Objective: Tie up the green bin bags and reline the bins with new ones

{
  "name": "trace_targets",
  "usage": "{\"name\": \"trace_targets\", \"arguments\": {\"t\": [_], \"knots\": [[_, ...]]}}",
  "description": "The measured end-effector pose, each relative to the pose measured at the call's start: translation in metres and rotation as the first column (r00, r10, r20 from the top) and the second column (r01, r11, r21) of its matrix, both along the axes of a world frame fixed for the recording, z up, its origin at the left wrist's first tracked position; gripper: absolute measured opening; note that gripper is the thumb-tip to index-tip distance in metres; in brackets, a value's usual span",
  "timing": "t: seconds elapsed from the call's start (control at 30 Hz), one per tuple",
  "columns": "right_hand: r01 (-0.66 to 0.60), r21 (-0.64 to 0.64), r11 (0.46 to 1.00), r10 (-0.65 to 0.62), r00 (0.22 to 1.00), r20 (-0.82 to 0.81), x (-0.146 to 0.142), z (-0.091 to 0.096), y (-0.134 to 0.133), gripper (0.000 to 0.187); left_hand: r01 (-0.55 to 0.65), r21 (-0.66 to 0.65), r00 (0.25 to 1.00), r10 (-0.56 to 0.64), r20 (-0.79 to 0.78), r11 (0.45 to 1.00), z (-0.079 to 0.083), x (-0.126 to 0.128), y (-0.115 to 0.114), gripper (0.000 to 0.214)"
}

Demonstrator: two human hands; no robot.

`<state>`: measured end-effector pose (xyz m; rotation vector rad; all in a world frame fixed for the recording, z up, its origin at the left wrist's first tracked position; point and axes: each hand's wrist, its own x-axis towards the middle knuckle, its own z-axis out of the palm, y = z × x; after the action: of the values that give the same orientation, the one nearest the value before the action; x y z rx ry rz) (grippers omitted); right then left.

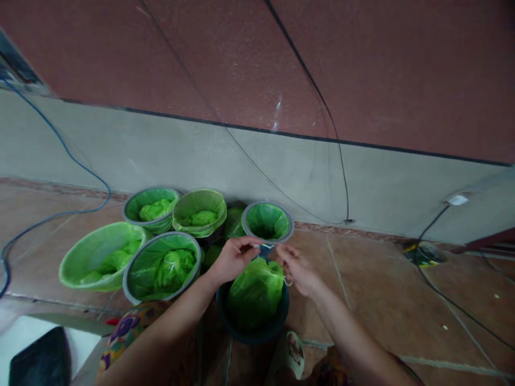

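Note:
A dark blue bucket stands on the floor in front of me with a green plastic bag gathered up inside it. My left hand is closed in a pinch at the bag's top. My right hand is also pinched, holding a thin white string at the bag's neck. Both hands meet just above the bag.
Several buckets lined with green bags cluster along the grey wall behind. A blue cable loops on the tiled floor at left, black cables and a socket at right. A dark object lies bottom left.

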<state>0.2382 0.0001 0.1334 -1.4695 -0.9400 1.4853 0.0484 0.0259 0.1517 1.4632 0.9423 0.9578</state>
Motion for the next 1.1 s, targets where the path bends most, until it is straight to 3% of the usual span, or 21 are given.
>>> {"name": "trace_targets", "arguments": {"t": [0.07,0.17,0.33,0.4,0.53,0.8,0.9,0.97,1.03,1.1], "knots": [[-0.156,0.041,0.987,0.15,0.983,0.109,-0.027,-0.009,-0.007,0.046,0.051,0.008,0.999,-0.051,0.001,0.999,0.001,0.008,-0.003,0.03],[-0.302,0.183,0.936,0.263,0.942,0.208,-0.049,-0.016,-0.009,0.022,0.089,0.02,0.996,-0.089,-0.027,0.996,0.0,0.012,-0.005,0.033],[-0.267,0.172,0.948,0.249,0.961,0.121,-0.033,0.0,0.005,0.04,-0.095,-0.025,0.996,0.095,-0.004,0.995,-0.023,0.013,0.001,0.044],[-0.243,0.153,0.958,0.243,0.97,0.023,-0.018,0.012,0.01,0.042,-0.024,-0.092,0.998,0.028,0.047,0.996,-0.033,0.015,0.0,0.037],[-0.218,0.111,0.969,0.234,0.959,-0.159,0.001,0.027,0.014,0.041,0.241,-0.112,0.967,-0.229,0.116,0.964,-0.046,0.023,-0.007,0.035],[-0.254,0.107,0.961,0.273,0.929,-0.249,0.001,0.028,0.012,0.039,0.315,-0.143,0.942,-0.291,0.164,0.938,-0.054,0.025,-0.003,0.036],[-0.217,0.138,0.967,0.232,0.967,-0.104,0.004,0.027,0.016,0.042,0.238,-0.163,0.971,-0.229,0.074,0.957,-0.056,0.027,-0.001,0.034],[-0.195,0.207,0.959,0.168,0.976,0.142,0.01,0.022,0.019,0.042,0.091,-0.219,0.996,-0.087,0.027,0.971,-0.059,0.028,0.001,0.032],[-0.245,0.252,0.936,0.117,0.894,0.433,0.016,0.013,0.021,0.042,-0.072,-0.282,0.997,0.077,0.005,0.957,-0.064,0.027,0.005,0.029],[-0.363,0.19,0.912,0.152,0.73,0.666,0.022,0.002,0.02,0.044,-0.177,-0.326,0.982,0.187,-0.001,0.929,-0.069,0.024,0.01,0.025]]}}
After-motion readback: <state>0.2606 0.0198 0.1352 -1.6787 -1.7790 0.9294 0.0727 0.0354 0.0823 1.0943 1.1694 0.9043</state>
